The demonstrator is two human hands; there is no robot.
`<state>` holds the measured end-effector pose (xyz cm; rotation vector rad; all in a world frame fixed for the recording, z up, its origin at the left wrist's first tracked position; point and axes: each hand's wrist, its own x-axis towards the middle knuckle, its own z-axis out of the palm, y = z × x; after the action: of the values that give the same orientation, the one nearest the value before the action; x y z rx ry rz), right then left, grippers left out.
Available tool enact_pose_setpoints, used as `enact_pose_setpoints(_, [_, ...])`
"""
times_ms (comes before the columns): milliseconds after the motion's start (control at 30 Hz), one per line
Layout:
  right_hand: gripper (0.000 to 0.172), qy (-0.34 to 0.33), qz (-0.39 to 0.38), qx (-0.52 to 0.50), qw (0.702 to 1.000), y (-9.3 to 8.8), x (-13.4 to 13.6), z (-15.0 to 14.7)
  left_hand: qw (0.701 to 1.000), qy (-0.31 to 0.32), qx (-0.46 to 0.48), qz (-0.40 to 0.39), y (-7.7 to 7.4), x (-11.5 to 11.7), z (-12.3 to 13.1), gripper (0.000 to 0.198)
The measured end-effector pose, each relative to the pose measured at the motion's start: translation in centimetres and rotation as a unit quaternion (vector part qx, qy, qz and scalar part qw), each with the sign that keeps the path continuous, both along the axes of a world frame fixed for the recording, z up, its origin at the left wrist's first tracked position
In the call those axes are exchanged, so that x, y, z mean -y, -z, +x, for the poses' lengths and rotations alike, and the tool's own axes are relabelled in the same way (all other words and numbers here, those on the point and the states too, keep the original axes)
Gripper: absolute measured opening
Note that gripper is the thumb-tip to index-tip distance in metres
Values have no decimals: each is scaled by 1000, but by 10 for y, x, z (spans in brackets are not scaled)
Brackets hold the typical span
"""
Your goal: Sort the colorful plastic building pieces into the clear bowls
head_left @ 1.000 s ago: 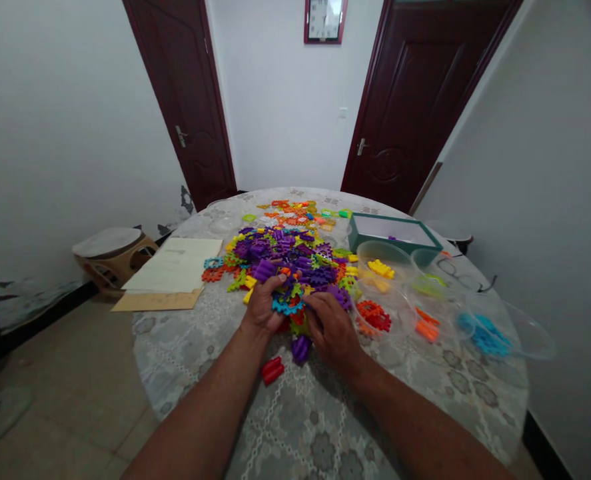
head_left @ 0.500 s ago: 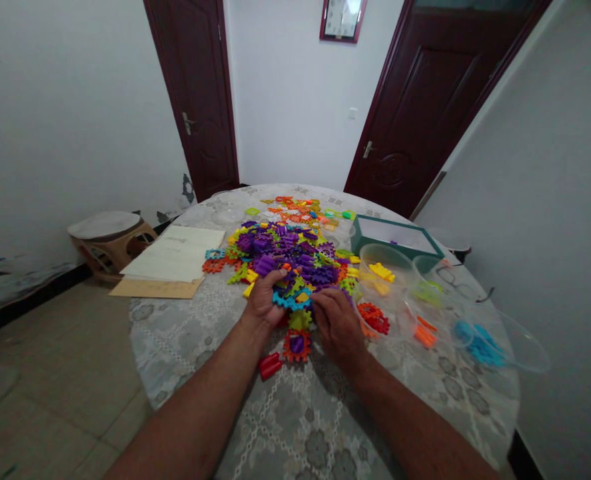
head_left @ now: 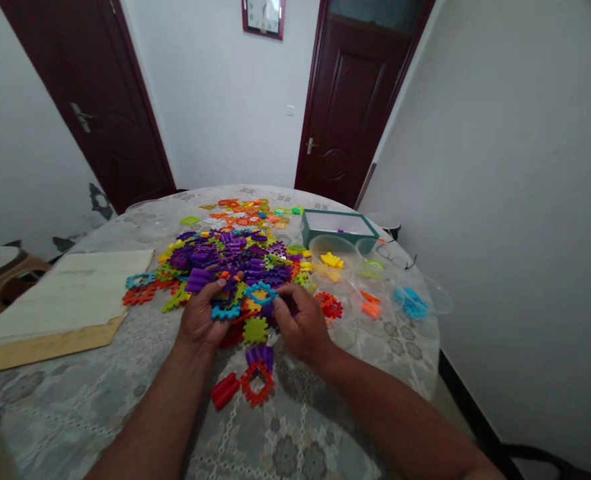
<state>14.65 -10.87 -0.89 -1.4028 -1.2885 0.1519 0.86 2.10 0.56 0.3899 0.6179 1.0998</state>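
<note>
My left hand [head_left: 202, 320] is closed around several toy gear pieces, among them a blue gear piece [head_left: 226, 312]; the thumb presses near purple and orange parts. My right hand [head_left: 302, 323] pinches another blue gear piece [head_left: 260, 293] between thumb and fingers, just right of the left hand. Below them lie a lime green gear [head_left: 255, 330], a purple connector [head_left: 259, 357], a red-orange gear ring [head_left: 257, 385] and a red connector [head_left: 224, 391]. Right behind both hands rises a pile of mostly purple pieces [head_left: 235, 250].
Clear plastic tubs [head_left: 334, 245] at the right hold yellow, orange and blue pieces. A green-rimmed box [head_left: 340, 230] stands behind them, with glasses [head_left: 398, 253] beside it. Papers [head_left: 70, 287] lie at the left. Orange pieces [head_left: 240, 217] are spread at the back.
The view has turned to the right. The two blue gear pieces, close together before, now sit apart, one in each hand. The purple connector near the red-orange ring shows more fully.
</note>
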Motion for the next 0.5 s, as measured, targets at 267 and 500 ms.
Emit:
enact_pose_setpoints(267, [19, 23, 63, -141, 988, -47, 8, 38, 996, 5, -55, 67, -2, 3, 3, 45])
enact_pose_setpoints(500, [34, 226, 39, -120, 966, -72, 53, 129, 993, 31, -55, 98, -3, 10, 6, 43])
